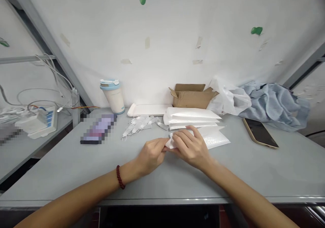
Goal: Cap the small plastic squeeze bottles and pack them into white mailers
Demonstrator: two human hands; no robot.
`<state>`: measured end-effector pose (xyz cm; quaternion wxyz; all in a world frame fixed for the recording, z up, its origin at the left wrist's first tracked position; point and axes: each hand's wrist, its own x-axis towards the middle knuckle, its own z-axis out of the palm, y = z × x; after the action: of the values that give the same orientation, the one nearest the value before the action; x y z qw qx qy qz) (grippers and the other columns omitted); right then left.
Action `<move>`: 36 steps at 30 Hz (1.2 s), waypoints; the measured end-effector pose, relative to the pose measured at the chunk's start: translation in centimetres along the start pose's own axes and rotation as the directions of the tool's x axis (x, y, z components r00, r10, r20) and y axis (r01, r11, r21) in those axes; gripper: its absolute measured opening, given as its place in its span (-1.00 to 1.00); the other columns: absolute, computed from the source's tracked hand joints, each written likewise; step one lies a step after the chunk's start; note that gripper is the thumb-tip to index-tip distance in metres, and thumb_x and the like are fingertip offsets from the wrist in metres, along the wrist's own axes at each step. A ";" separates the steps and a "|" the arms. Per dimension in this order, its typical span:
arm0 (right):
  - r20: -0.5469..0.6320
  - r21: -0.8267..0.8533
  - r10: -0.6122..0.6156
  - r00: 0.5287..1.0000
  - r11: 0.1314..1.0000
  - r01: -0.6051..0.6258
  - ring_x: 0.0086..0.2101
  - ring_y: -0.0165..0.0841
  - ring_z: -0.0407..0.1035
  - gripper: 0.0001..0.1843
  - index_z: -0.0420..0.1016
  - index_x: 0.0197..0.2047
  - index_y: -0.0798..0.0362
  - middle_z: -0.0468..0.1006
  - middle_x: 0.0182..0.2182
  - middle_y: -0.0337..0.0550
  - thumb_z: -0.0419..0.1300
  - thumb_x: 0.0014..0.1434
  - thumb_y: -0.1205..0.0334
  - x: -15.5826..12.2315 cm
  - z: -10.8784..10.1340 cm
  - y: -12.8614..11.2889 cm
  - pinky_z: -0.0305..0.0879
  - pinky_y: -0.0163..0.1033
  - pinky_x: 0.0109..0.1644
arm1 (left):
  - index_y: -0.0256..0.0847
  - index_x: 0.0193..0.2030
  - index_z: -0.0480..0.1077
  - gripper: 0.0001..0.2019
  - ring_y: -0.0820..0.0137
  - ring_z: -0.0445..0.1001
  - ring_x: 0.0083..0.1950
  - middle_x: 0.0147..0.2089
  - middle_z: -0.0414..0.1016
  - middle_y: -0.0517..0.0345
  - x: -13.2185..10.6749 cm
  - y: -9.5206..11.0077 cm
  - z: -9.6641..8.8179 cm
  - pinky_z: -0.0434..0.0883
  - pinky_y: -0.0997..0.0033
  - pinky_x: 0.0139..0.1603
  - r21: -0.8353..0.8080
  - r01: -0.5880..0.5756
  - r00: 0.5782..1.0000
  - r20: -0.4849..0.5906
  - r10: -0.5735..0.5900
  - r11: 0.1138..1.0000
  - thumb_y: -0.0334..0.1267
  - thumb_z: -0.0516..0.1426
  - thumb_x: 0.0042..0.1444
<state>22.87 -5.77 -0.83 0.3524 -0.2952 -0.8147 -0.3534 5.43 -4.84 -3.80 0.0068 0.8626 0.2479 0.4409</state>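
Observation:
A white bubble mailer (pixel 214 138) lies flat on the grey table (pixel 63 167) in front of me. My left hand (pixel 149 155), with a dark red bead bracelet on its wrist, pinches the mailer's near left edge with closed fingers. My right hand (pixel 189 146) lies on the same end of the mailer, fingers curled and pressing it down. Behind it sits a stack of white bubble mailers (pixel 190 117). A heap of small white packets (pixel 138 123) lies just left of the stack.
Along the wall stand a lidded cup (pixel 113 96), a flat white tray (pixel 148 109), an open cardboard box (pixel 191 96), a white plastic bag (pixel 228 97) and blue cloth (pixel 275 101). A phone (pixel 260 132) lies at right. Cables and a power strip (pixel 38 119) are at left.

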 end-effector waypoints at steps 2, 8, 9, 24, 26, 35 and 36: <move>-0.028 -0.037 0.050 0.998 0.998 -0.051 -0.22 -0.28 0.39 -0.77 0.37 -0.21 0.13 0.56 -0.30 -0.03 0.10 0.21 0.12 0.1 -0.3 0.6 0.16 -0.10 -0.03 | -0.26 -0.38 0.31 -0.84 0.46 0.33 -0.52 -0.53 0.38 0.18 0.7 -0.2 -0.3 0.29 0.49 -0.50 0.022 -0.015 0.999 -0.050 0.016 1.000 -0.51 -0.03 0.14; -0.240 -0.086 0.229 0.943 0.963 -0.256 -0.12 -0.18 0.35 -0.61 0.30 -0.11 0.06 0.50 -0.17 0.05 0.18 0.11 -0.03 0.4 -1.6 3.3 0.17 -0.09 -0.05 | -0.27 -0.44 0.39 -0.80 0.47 0.33 -0.51 -0.53 0.41 0.21 4.3 1.1 -0.8 0.26 0.50 -0.48 -0.288 0.473 0.878 0.084 -0.470 0.833 -0.24 0.07 0.15; -0.229 -0.067 0.274 0.934 0.953 -0.296 -0.14 -0.18 0.35 -0.61 0.31 -0.12 0.06 0.49 -0.19 0.03 0.19 0.10 -0.04 0.4 -1.8 3.8 0.18 -0.10 -0.07 | -0.26 -0.41 0.40 -0.79 0.46 0.34 -0.48 -0.49 0.44 0.20 4.8 1.5 -0.6 0.27 0.50 -0.47 -0.391 0.570 0.818 0.183 -0.546 0.723 -0.19 0.07 0.15; 0.665 0.106 0.318 0.676 0.855 -0.507 -0.13 -0.15 0.30 -0.51 0.38 -0.06 0.03 0.47 -0.16 -0.06 0.34 -0.07 0.12 -0.8 -3.5 6.6 0.25 -0.07 -0.12 | -0.35 -0.48 0.33 -0.74 0.58 0.32 -0.61 -0.61 0.39 0.17 3.8 1.0 2.8 0.25 0.61 -0.58 -0.406 0.905 0.251 0.749 -0.613 -0.125 -0.18 0.16 0.09; 0.758 0.072 0.303 0.577 0.841 -0.536 -0.06 -0.07 0.26 -0.37 0.36 -0.02 0.02 0.41 -0.08 0.00 0.40 -0.20 0.09 -1.1 -3.6 6.6 0.28 -0.06 -0.14 | -0.35 -0.48 0.33 -0.65 0.52 0.37 -0.64 -0.61 0.43 0.10 3.7 0.8 2.3 0.25 0.57 -0.65 -0.311 0.943 0.183 0.778 -0.601 -0.115 -0.06 0.10 0.13; 0.855 0.040 0.199 0.478 0.895 -0.444 -0.04 0.03 0.25 -0.16 0.25 0.12 0.03 0.35 -0.07 0.05 0.42 -0.28 0.29 -2.0 -2.0 5.3 0.25 0.10 -0.10 | -0.33 -0.51 0.30 -0.49 0.48 0.35 -0.70 -0.66 0.39 0.13 3.9 0.2 2.0 0.22 0.55 -0.74 -0.154 0.988 0.127 0.856 -0.501 -0.013 0.19 0.07 0.01; 0.856 0.037 0.198 0.477 0.898 -0.439 -0.04 0.02 0.25 -0.16 0.23 0.13 0.03 0.35 -0.06 0.06 0.41 -0.27 0.31 -2.0 -1.9 5.3 0.25 0.09 -0.09 | -0.32 -0.53 0.29 -0.51 0.52 0.33 -0.70 -0.66 0.35 0.17 4.0 0.1 2.3 0.22 0.57 -0.73 -0.182 0.983 0.153 0.847 -0.509 -0.007 0.17 0.08 0.02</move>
<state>28.61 -4.69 0.46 0.0153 -0.5270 -0.8497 0.0093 9.19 -2.74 -2.15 0.6838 0.5349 0.4796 0.1276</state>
